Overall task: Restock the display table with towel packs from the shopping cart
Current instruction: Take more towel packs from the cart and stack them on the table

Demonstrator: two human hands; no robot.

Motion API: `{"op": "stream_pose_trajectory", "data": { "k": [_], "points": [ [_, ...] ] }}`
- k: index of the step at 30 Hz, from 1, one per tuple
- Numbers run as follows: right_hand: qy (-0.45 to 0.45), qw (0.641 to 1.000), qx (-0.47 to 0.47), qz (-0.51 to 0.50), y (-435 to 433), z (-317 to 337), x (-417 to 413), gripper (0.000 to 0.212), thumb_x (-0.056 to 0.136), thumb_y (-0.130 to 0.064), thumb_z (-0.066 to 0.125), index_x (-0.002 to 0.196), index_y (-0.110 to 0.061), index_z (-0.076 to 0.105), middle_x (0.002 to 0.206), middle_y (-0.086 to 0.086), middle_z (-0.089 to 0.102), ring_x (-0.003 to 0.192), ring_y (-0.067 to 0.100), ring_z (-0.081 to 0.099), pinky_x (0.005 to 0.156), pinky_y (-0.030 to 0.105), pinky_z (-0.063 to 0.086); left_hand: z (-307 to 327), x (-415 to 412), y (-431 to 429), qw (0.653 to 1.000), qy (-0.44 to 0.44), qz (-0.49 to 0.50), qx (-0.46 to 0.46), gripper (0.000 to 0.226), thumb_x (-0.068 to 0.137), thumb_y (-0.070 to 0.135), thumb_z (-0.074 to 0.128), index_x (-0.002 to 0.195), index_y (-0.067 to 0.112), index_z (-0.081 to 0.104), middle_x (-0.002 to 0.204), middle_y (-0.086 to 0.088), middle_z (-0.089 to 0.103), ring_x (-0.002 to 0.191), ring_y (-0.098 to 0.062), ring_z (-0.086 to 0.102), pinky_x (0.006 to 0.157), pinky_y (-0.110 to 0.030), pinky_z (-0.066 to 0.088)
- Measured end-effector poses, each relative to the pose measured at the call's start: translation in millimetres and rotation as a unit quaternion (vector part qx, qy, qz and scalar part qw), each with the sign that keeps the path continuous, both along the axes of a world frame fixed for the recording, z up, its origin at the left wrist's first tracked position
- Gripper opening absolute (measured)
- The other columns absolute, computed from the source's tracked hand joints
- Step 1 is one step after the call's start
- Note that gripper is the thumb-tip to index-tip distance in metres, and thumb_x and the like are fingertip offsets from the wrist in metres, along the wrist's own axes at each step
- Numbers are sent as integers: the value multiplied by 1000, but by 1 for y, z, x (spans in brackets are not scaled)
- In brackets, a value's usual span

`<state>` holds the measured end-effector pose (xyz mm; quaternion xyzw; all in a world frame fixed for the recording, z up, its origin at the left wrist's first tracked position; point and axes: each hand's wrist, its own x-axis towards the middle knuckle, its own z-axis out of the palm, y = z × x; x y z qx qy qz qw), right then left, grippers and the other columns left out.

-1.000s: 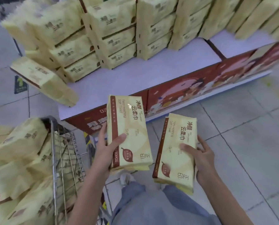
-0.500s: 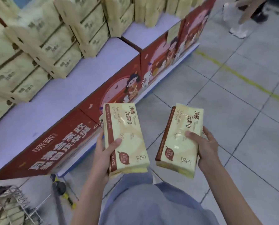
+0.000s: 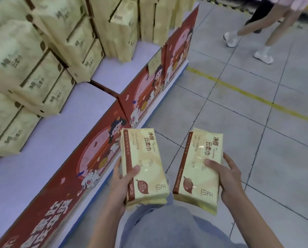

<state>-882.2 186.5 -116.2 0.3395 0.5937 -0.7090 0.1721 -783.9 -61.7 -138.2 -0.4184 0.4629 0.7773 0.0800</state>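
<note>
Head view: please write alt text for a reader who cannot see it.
Left hand and right hand each grip a yellow towel pack, the left pack and right pack, beside the display table stacked with similar packs. A passer-by's legs show on the tiled floor.

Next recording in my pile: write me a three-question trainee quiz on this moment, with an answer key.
1. True or false: the towel packs gripped by the left hand and right hand rest on the display table.
2. Multiple choice: the stacked packs on the table sit
A) back from the red front, leaving bare top along it
B) flush with the red front
C) on the floor tiles
3. Fill in: the floor line is coloured ___.

Key: 1 false, they are held above the floor; 2 A; 3 yellow.
</note>
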Motion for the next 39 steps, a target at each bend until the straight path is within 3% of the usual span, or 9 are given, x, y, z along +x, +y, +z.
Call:
{"op": "stream_pose_trajectory", "data": {
  "k": [4,10,18,21,25,30,34,39],
  "points": [
    [-11,999,2,-34,3,-3,-39,74,68,3,76,132,-23,49,106,11,69,83,24,68,59,33,52,10,-85,-2,999,15,-39,-15,85,58,26,79,131,40,39,100,-4,75,81,-30,73,53,-35,57],
    [-30,995,-6,-98,18,-12,-96,71,68,3,76,129,-22,50,93,7,71,71,20,70,49,30,53,15,-190,6,995,26,-92,-23,93,58,27,79,141,33,38,117,-8,68,90,-31,72,59,-37,57],
    [-37,996,-18,-75,45,-30,-230,72,67,2,77,129,-22,50,81,2,73,62,16,71,43,26,51,4,-295,44,998,20,-53,-5,91,57,25,78,138,37,39,107,-5,72,81,-28,73,53,-35,56],
    [-34,999,-14,-36,54,-26,-298,74,67,0,78,131,-22,50,88,4,72,72,20,70,50,29,52,6,-329,58,1000,9,-12,12,84,59,24,76,135,36,42,99,-4,75,80,-29,73,53,-37,57],
    [-3,999,-20,35,55,-11,-379,71,67,0,78,127,-24,50,91,5,72,72,19,70,52,29,54,17,-366,72,996,11,91,9,81,62,22,74,135,36,42,106,-8,72,75,-27,73,51,-35,56],
    [36,986,-17,161,20,2,-460,77,65,2,78,129,-27,49,109,11,68,86,25,69,64,35,55,29,-389,67,983,11,183,-5,81,61,25,75,135,35,43,107,-6,73,79,-28,73,54,-37,57],
    [105,953,6,284,-24,10,-508,76,61,-1,82,122,-36,53,111,7,64,96,25,66,74,39,56,30,-401,49,970,-5,242,-13,83,60,27,74,136,35,41,113,-8,70,81,-31,71,55,-38,58],
    [177,889,-6,423,-103,20,-560,86,56,-2,86,126,-39,52,103,-9,64,80,3,68,55,21,54,23,-421,19,946,2,323,-8,77,64,27,73,134,35,44,115,-9,69,87,-34,70,63,-44,58]
  ]
}}
